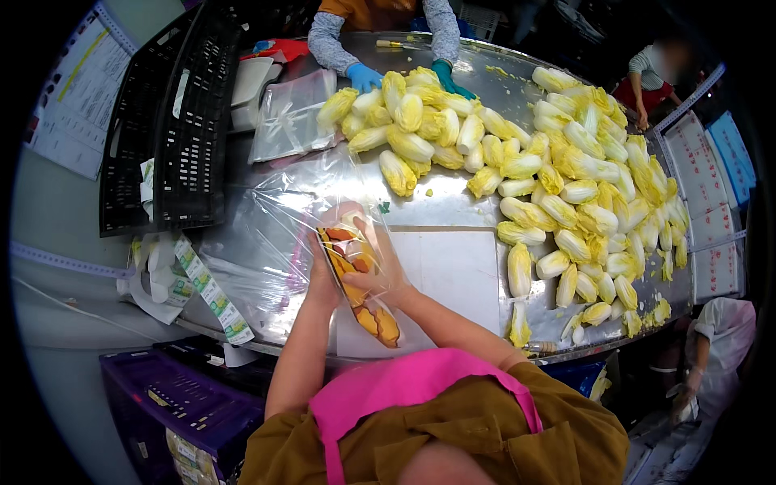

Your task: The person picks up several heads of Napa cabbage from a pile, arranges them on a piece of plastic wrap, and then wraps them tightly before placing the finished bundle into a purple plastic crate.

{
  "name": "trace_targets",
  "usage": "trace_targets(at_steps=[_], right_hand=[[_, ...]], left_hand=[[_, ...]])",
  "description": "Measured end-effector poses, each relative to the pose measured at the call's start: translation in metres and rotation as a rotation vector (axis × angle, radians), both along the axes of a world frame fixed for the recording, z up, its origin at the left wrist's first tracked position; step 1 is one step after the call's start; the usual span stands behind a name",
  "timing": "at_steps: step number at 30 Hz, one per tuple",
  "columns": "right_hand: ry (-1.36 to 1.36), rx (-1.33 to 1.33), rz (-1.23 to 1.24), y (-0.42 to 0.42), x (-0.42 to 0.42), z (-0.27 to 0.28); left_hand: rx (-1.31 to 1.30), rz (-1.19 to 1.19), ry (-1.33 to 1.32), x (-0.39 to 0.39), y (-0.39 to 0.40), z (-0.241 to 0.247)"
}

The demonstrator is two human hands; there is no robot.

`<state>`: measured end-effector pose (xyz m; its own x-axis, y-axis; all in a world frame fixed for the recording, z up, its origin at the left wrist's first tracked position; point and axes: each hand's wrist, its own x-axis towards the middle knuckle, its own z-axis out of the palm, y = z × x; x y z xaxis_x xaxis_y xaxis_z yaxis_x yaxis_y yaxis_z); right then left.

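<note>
A flat, long item [364, 318] with an orange and dark-brown pattern lies slantwise between my two hands; what it is I cannot tell. My left hand [323, 270] grips its left edge, partly hidden behind it. Across its face lies the thumb of my right hand [385, 273], with the fingers curled around a clear plastic bag [285, 200]. The bag spreads out to the upper left over the steel table and covers part of both hands. Something pale shows through the film near my fingertips. Below and right of my hands is a white board [445, 276] on the table.
Trimmed napa cabbages [576, 206] are heaped at the right and far middle. A stack of clear bags [294, 115] lies far left, beside black crates [194, 121]. A label strip [212, 291] hangs at the near left edge. Across the table, a co-worker's gloved hands [365, 77] touch cabbages.
</note>
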<state>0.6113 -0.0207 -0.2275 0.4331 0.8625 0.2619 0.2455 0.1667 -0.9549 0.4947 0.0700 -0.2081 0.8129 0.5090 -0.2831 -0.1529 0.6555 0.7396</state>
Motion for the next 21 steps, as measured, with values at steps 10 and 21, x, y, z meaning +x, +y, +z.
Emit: trace_targets(at_steps=[10,21], right_hand=[[-0.210,-0.267,-0.078,0.000,-0.002,0.005],[0.238,-0.301,0.061,-0.008,0.019,0.050]], left_hand=[[-0.095,-0.089,-0.062,-0.006,-0.018,-0.035],[-0.126,-0.025,-0.185,-0.016,-0.044,-0.026]])
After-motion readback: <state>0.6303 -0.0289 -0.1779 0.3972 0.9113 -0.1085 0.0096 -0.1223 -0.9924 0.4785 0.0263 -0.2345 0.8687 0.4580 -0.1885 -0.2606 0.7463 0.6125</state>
